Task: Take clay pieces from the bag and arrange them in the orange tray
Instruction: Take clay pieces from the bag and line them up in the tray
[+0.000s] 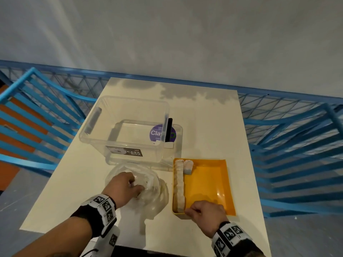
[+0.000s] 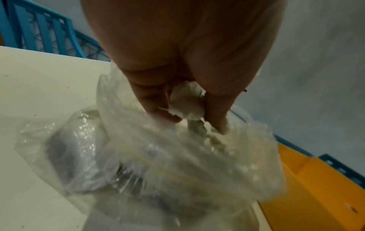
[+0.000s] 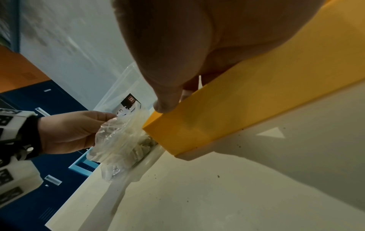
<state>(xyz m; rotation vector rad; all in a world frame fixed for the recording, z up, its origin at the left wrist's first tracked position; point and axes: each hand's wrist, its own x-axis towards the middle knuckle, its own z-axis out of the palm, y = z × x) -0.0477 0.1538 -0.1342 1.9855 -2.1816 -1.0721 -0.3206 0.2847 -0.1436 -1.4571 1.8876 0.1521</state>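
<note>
A clear plastic bag (image 1: 154, 193) lies on the cream table, left of the orange tray (image 1: 209, 182). My left hand (image 1: 138, 184) reaches into the bag's mouth. In the left wrist view its fingers (image 2: 156, 103) and thumb pinch a pale clay piece (image 2: 185, 101) inside the bag (image 2: 177, 164). My right hand (image 1: 193, 210) grips the tray's near wall, thumb (image 3: 168, 103) on the outside of the tray (image 3: 247, 106). A long row of clay pieces (image 1: 179, 186) lines the tray's left wall, with one more clay piece (image 1: 188, 166) beside it at the far end.
A clear storage box (image 1: 92, 138) labelled CASA BOX stands behind the bag. A purple Clay label (image 1: 156, 133) and a black upright item (image 1: 169, 129) sit at its right side. Blue railings (image 1: 297, 145) flank the table (image 1: 213, 127) on both sides.
</note>
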